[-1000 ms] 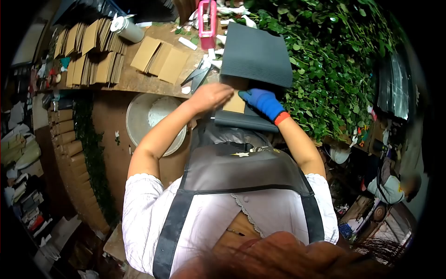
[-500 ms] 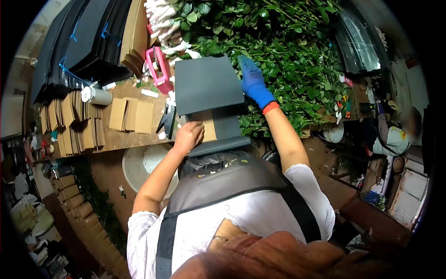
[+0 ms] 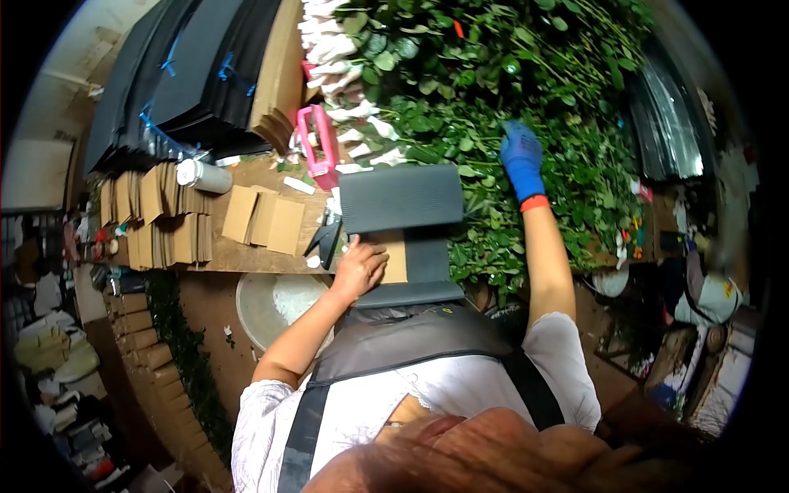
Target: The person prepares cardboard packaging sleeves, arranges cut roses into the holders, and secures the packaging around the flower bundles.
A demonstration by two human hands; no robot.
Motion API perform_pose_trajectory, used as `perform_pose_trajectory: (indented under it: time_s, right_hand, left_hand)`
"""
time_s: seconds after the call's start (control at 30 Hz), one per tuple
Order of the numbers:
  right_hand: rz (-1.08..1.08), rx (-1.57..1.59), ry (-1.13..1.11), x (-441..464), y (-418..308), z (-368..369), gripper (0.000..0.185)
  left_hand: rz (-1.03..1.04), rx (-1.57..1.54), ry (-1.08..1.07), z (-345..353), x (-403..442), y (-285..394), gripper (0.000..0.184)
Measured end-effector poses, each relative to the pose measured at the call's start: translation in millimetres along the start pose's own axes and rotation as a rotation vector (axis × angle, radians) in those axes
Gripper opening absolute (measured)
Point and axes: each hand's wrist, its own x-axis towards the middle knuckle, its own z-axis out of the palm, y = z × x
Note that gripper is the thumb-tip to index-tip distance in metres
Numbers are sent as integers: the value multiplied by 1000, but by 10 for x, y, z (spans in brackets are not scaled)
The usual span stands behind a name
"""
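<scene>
One left hand [image 3: 360,267], fingers slightly apart, is resting on already laid cardboard [image 3: 396,260]; right hand [image 3: 523,158], fingers unclear, is overlying loose leaves [image 3: 575,160].

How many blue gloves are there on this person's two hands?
1. The blue glove is on the right hand, over the leafy stems; the left hand is bare.

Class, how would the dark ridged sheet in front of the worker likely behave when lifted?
The dark ridged sheet would probably flex, since it appears bent rather than flat. It may bend most easily along its visible ridges. It is likely light for its size, as it looks thin.
</scene>
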Motion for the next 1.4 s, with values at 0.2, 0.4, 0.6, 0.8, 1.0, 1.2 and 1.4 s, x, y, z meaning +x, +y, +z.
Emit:
perform_pose_trajectory:
  time_s: [0.2,0.4,0.6,0.8,1.0,1.2,1.4]
  right_hand:
    - [-337,-376,-301,432,339,318,31]
    - [-409,-181,188,138,-24,-1234,42]
    - [-419,-204,194,-352,91,-1772,52]
    - [-115,-536,-207,-567,115,-1674,49]
    - [-115,181,-151,-951,-4,-1840,39]
    - [-38,512,-533,-1250,-70,-1931,38]
    - [-89,542,-725,-1537,-186,-1982,36]
  left_hand:
    - [-52,-42,-4,-26,19,42,18]
    - [-20,-30,30,8,10,5,17]
    - [28,-38,-15,-3,-16,-34,17]
    - [55,-16,-77,-71,20,-79,20]
    - [47,-53,-33,-60,-42,-48,19]
    - [19,-89,-86,-121,-4,-31,38]
    - [-57,-111,-87,-150,-28,19,77]
